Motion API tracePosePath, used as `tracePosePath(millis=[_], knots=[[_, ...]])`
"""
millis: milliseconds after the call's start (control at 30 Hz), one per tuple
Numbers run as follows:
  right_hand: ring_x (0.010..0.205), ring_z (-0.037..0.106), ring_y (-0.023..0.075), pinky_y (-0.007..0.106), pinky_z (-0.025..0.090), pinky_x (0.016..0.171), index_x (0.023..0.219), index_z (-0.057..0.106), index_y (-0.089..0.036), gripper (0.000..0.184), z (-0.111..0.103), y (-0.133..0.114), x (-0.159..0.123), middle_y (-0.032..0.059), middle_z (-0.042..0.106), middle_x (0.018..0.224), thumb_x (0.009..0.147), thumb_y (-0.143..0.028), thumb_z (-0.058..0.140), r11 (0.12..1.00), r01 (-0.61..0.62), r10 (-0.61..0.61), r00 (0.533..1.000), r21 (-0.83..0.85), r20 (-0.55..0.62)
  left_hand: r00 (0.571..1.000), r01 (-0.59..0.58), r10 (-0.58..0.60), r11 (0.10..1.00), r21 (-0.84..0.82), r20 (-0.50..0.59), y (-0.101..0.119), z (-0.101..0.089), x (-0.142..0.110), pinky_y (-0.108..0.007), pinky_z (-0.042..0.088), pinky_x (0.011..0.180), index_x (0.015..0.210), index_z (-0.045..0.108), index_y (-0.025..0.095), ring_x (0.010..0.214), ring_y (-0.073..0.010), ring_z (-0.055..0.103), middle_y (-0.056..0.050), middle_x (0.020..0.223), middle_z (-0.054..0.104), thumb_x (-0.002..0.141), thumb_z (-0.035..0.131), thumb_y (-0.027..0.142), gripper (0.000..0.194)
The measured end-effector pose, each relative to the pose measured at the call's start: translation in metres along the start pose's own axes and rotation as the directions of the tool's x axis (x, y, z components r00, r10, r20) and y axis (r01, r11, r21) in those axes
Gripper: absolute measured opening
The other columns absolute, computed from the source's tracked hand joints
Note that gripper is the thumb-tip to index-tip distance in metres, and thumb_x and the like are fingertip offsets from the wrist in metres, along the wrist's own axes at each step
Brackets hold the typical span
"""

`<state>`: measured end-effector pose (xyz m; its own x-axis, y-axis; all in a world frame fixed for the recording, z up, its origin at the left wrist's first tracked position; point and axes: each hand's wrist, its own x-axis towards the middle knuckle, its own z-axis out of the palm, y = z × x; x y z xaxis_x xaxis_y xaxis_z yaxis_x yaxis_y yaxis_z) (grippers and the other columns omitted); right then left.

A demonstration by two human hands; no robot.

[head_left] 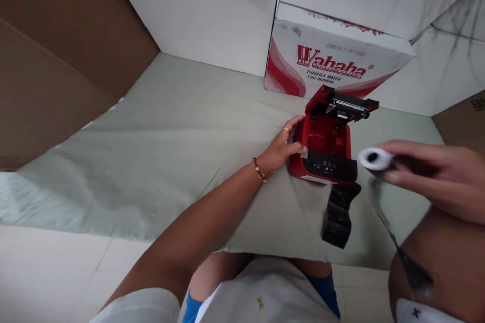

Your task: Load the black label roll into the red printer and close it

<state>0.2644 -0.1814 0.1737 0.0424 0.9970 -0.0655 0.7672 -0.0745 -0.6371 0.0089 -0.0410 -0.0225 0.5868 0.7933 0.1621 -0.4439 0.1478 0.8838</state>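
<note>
A red and black receipt printer [322,174] sits on the cloth-covered surface with its lid [350,103] raised and its paper bay showing. My left hand [286,146] grips the printer's left side, thumb on the front edge and fingers around the back. To the right of the printer, my right hand [428,161] holds a small white paper roll [373,158] by its sides, its dark core facing the printer. A curved black object [336,217] lies just in front of the printer; its kind is unclear. A blurred dark strip [413,267] shows below my right hand.
Pale green cloth [182,126] covers the surface. Behind the printer stands a white Wahaha water carton [337,55] among other white boxes [212,10]. Brown cartons [68,35] rise at the left, with another brown carton [464,121] at the far right.
</note>
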Motion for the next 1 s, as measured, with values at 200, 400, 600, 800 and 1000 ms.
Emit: tracePosePath(millis=[200, 400, 600, 800, 1000], knots=[[0.096, 0.079, 0.0327, 0.045, 0.059, 0.087, 0.138, 0.08, -0.029, 0.043, 0.079, -0.033, 0.074, 0.0095, 0.086, 0.118, 0.097, -0.037, 0.068, 0.882, 0.038, -0.039, 0.999, -0.47, 0.007, 1.0, -0.003, 0.003, 1.0, -0.007, -0.013, 0.001, 0.001, 0.0, -0.058, 0.034, 0.14, 0.159, 0.047, 0.031, 0.167, -0.037, 0.043, -0.012, 0.174, 0.051, 0.069, 0.092, 0.046, 0.102], [0.095, 0.08, 0.0387, 0.047, 0.056, 0.079, 0.139, 0.079, -0.029, 0.044, 0.093, -0.032, 0.086, 0.0135, 0.086, 0.115, 0.096, -0.031, 0.07, 0.75, -0.074, 0.048, 0.997, -0.657, -0.057, 1.0, -0.012, 0.013, 1.0, -0.014, 0.002, 0.003, 0.002, 0.0, -0.057, 0.032, 0.14, 0.16, 0.046, 0.03, 0.166, -0.0369, 0.042, -0.012, 0.17, 0.054, 0.071, 0.093, 0.049, 0.102], [0.091, 0.079, 0.0362, 0.045, 0.056, 0.076, 0.131, 0.082, -0.028, 0.039, 0.093, -0.029, 0.103, 0.0131, 0.086, 0.102, 0.094, -0.027, 0.069, 0.71, 0.035, -0.013, 0.999, -0.704, 0.037, 1.0, -0.012, 0.013, 1.0, -0.009, 0.014, 0.005, 0.003, -0.001, -0.056, 0.033, 0.139, 0.159, 0.047, 0.031, 0.165, -0.0371, 0.043, -0.011, 0.17, 0.054, 0.071, 0.095, 0.053, 0.102], [0.123, 0.079, 0.0354, 0.056, 0.062, 0.109, 0.139, 0.08, -0.028, 0.039, 0.076, -0.025, 0.068, 0.0108, 0.082, 0.14, 0.104, -0.038, 0.066, 0.899, 0.259, -0.275, 0.961, -0.354, 0.005, 1.0, -0.03, 0.03, 0.999, 0.033, 0.009, 0.0, 0.002, -0.001, -0.055, 0.035, 0.137, 0.163, 0.043, 0.031, 0.162, -0.0361, 0.046, -0.012, 0.172, 0.052, 0.075, 0.09, 0.05, 0.101], [0.138, 0.075, 0.0292, 0.053, 0.06, 0.119, 0.134, 0.083, -0.035, 0.032, 0.083, -0.01, -0.004, 0.0047, 0.082, 0.143, 0.107, -0.022, 0.071, 0.83, 0.544, -0.551, 0.834, -0.126, -0.027, 0.94, -0.227, 0.323, 0.835, 0.501, -0.111, 0.011, 0.013, -0.024, -0.054, 0.042, 0.133, 0.155, 0.052, 0.026, 0.16, -0.0328, 0.049, -0.017, 0.169, 0.051, 0.102, 0.064, 0.052, 0.06]])
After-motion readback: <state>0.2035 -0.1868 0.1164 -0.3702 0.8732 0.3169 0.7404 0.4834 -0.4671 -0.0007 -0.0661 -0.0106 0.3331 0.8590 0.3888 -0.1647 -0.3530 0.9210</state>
